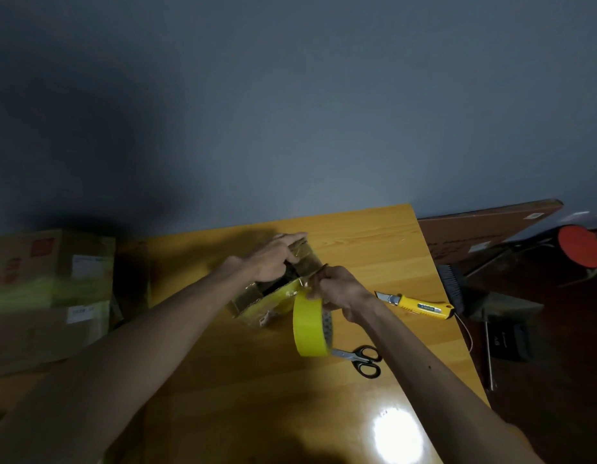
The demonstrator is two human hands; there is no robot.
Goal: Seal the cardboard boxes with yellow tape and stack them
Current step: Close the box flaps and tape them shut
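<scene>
The bench (357, 249) carries everything. Its right edge runs just past the tools, and its near part gives open room toward us. At its left end the larger boxes (49, 296) stand stacked and blurred.

The small box (253, 301) sits mid-bench with its flaps up and a yellow strip along its near side. We judge it light and thin-walled, likely to slide or buckle, so it is best held at the corners and flap edges. Our left hand (273, 259) has its fingers curled over the far flap. Our right hand (337, 289), at the near right corner, has its fingers clamped on the roll of yellow tape (309, 326), which hangs just below it. The free end looks sticky and prone to folding, so we keep it taut.

The utility knife (421, 307) lies near the right edge. The scissors (364, 358) lie just beside the roll, close enough to snag.
</scene>
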